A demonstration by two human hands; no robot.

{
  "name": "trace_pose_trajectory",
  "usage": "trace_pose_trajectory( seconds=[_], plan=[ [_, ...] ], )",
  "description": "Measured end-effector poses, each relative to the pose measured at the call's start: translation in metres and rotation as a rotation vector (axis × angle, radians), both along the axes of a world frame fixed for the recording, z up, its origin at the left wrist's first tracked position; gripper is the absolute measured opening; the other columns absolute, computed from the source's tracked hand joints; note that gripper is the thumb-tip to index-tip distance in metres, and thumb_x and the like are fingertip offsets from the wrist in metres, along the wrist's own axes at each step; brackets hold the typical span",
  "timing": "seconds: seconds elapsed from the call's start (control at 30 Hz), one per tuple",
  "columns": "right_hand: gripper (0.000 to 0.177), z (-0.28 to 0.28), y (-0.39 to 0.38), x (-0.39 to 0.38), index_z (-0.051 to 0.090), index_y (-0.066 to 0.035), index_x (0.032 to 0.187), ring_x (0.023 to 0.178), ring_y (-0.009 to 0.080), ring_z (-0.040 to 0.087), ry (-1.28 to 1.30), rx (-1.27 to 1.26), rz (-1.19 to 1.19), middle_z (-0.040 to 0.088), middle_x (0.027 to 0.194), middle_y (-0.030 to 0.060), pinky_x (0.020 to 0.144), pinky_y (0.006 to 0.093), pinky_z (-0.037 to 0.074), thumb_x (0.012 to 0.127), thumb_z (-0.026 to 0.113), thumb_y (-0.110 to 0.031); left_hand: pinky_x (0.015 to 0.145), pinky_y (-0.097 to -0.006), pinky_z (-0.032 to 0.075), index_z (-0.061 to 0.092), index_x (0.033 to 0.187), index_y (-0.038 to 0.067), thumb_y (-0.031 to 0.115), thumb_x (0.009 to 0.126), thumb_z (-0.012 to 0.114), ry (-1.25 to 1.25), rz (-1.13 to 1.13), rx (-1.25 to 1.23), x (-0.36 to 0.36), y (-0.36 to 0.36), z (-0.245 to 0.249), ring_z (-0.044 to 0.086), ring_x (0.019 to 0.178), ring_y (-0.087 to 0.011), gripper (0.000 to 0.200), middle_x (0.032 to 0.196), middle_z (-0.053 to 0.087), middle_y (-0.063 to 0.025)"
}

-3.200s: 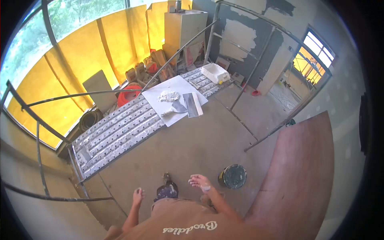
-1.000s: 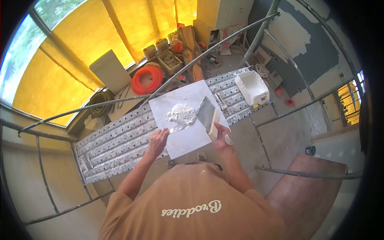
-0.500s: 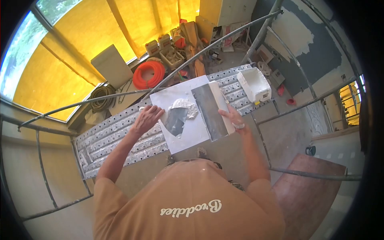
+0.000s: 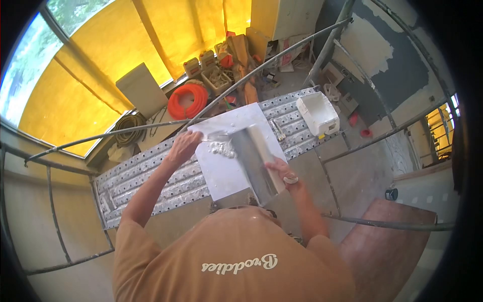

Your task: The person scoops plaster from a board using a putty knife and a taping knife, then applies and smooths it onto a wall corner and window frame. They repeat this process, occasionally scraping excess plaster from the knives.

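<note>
1. Left hand [image 4: 185,143]: fingers closed around the handle of a small filling knife [image 4: 214,135]. Its blade points right, across the upper left part of the white board [image 4: 224,176].
2. Right hand [image 4: 279,172]: closed on the handle edge of a wide taping knife [image 4: 251,158]. The thumb is on top and a pale band shows at the wrist.
3. The wide taping knife's grey blade lies long-side across the right half of the white board, running from the far edge toward the near edge. Whether it rests flat on the board or is held just above it cannot be told from this angle.
4. Plaster [image 4: 220,148]: a small white lump on the white board. It sits between the two blades, just below the small filling knife's tip and touching the left edge of the wide blade.
5. The white board sits on a perforated metal scaffold plank [image 4: 151,176], slightly skewed, with its near corner overhanging the plank's edge.
6. White tub [image 4: 317,113]: on the same plank, right of the board and apart from it. A small hand tool [image 4: 277,130] lies on the plank between the two.
7. Beyond the plank, on the floor below: an orange hose coil [image 4: 187,100] and a leaning pale panel [image 4: 141,90], with yellow sheeting [image 4: 100,65] behind them.
8. A scaffold tube [image 4: 126,132] crosses the view above the left hand.
</note>
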State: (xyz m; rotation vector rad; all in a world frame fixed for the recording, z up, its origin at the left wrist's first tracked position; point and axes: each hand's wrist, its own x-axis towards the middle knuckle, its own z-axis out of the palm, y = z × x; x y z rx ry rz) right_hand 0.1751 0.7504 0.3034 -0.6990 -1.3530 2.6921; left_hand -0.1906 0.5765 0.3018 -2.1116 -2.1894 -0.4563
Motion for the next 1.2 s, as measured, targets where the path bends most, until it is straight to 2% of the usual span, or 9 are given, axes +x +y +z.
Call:
trace_pose_trajectory(
  seconds=[0.1,0.17,0.2,0.4,0.43,0.5,0.57,0.9,1.2],
  plan=[
    [0.052,-0.005,0.003,-0.007,0.049,-0.002,0.139,0.111,0.0134,0.058,0.083,0.054,-0.465,0.062,0.123,0.0056,0.096,0.0292,0.047,0.093,0.070,-0.014,0.069,-0.0412,0.049,0.053,0.109,0.004,0.024,0.102,0.054,-0.459,0.152,-0.205,0.013,-0.021,-0.005,0.061,0.075,-0.0306,0.021,0.084,0.063,-0.0153],
    [0.044,-0.034,0.013,-0.011,0.053,-0.001,0.128,0.102,0.0120,0.058,0.168,0.486,-0.769,0.063,0.113,0.0038,0.090,0.0273,0.047,0.090,0.073,-0.007,0.061,-0.0322,0.047,0.054,0.113,0.005,0.030,0.105,0.053,-1.108,0.196,-0.433,0.022,-0.030,-0.006,0.056,0.068,-0.0154,0.026,0.085,0.063,-0.0062],
    [0.034,-0.015,0.005,-0.016,0.057,0.000,0.117,0.090,0.0116,0.057,0.197,0.396,-0.837,0.064,0.104,0.0033,0.084,0.0268,0.047,0.087,0.074,-0.004,0.056,-0.0266,0.044,0.058,0.113,0.005,0.032,0.105,0.052,-1.136,0.231,-0.538,0.029,-0.036,-0.004,0.049,0.067,-0.0066,0.028,0.087,0.061,-0.0006],
    [0.013,0.025,-0.036,-0.019,0.065,0.000,0.100,0.097,0.0186,0.066,0.116,1.015,-0.550,0.070,0.104,0.0111,0.090,0.0328,0.051,0.090,0.071,-0.006,0.061,-0.0257,0.050,0.063,0.110,-0.002,0.024,0.102,0.058,-1.831,0.193,-0.547,0.080,-0.043,-0.005,0.058,0.065,-0.0102,0.028,0.100,0.071,-0.0077],
    [0.016,0.029,-0.043,-0.022,0.067,-0.001,0.104,0.105,0.0224,0.067,0.248,1.299,-0.456,0.072,0.110,0.0138,0.096,0.0357,0.050,0.089,0.070,-0.005,0.061,-0.0257,0.050,0.063,0.110,-0.002,0.024,0.102,0.058,-1.843,0.201,-0.530,0.081,-0.041,-0.010,0.058,0.065,-0.0102,0.028,0.100,0.071,-0.0077],
    [0.033,0.031,-0.051,-0.025,0.068,-0.006,0.119,0.117,0.0303,0.065,0.282,1.109,-0.303,0.069,0.123,0.0158,0.105,0.0421,0.045,0.085,0.067,-0.003,0.059,-0.0252,0.049,0.064,0.106,0.001,0.023,0.102,0.057,-1.936,0.170,-0.495,0.083,-0.036,-0.019,0.056,0.063,-0.0108,0.024,0.096,0.070,-0.0072],
    [0.046,0.028,-0.055,-0.029,0.066,-0.009,0.127,0.117,0.0333,0.064,0.343,1.349,-0.210,0.067,0.125,0.0161,0.107,0.0437,0.043,0.082,0.061,0.001,0.056,-0.0241,0.046,0.064,0.102,0.002,0.024,0.102,0.058,-1.967,0.171,-0.444,0.084,-0.036,-0.022,0.054,0.061,-0.0097,0.023,0.089,0.067,-0.0045],
    [0.031,-0.046,-0.003,-0.010,0.066,-0.006,0.119,0.100,0.0356,0.065,0.075,1.638,-0.305,0.069,0.111,0.0187,0.087,0.0419,0.051,0.092,0.053,0.000,0.053,-0.0232,0.041,0.061,0.100,0.007,0.030,0.102,0.057,-1.988,0.109,-0.213,0.072,-0.078,-0.002,0.051,0.058,-0.0059,0.024,0.077,0.060,0.0001],
    [0.033,-0.016,-0.098,-0.028,0.060,-0.002,0.117,0.092,0.0380,0.064,-0.073,1.757,-0.165,0.068,0.101,0.0176,0.080,0.0466,0.050,0.086,0.053,0.007,0.049,-0.0260,0.042,0.066,0.092,0.003,0.030,0.102,0.055,-1.493,0.534,-0.321,0.124,-0.074,-0.019,0.052,0.055,-0.0078,0.031,0.069,0.060,-0.0018]
  ],
)
